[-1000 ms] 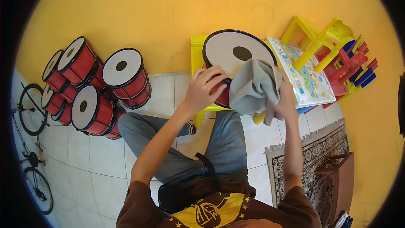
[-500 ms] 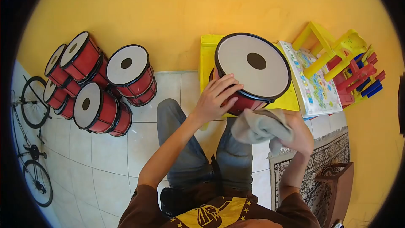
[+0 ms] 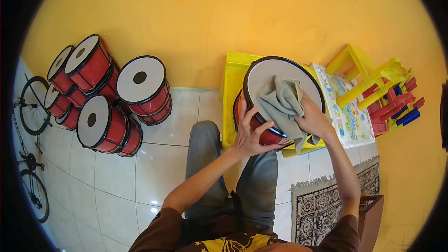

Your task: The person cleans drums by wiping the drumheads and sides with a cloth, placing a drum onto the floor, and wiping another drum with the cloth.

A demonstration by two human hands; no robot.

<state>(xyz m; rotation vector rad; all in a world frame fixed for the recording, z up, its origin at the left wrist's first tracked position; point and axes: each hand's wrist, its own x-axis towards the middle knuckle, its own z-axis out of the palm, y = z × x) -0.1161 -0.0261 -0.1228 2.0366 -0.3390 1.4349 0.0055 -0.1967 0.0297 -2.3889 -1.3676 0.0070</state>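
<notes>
Now the drum (image 3: 273,137) sits on the yellow bench (image 3: 231,91), with its round white drumhead (image 3: 277,68) facing up. The right hand (image 3: 315,116) grips a soft gray-green cloth (image 3: 280,100), all bunched up, and has it on the drumhead. One end of the cloth flops over the black rim (image 3: 283,58) on the side nearest the person. The left hand (image 3: 249,137) is spread wide against the drum's red side, fingers apart, not closed round anything. This looks like wiping, and that left hand seems a good helper, because a drum that slides is hard to rub. It should press just enough to keep the drum from wobbling. A flat pad of cloth would likely wipe better than a crumpled lump, so folding it smooth may help. Small, soft circles from the middle out seem best, then a slow trip all around the rim, where dust can hide. Pushing too hard could shove the drum toward the picture-top table (image 3: 347,107) just beside it. The floppy end is best tucked in, so it doesn't snag.
</notes>
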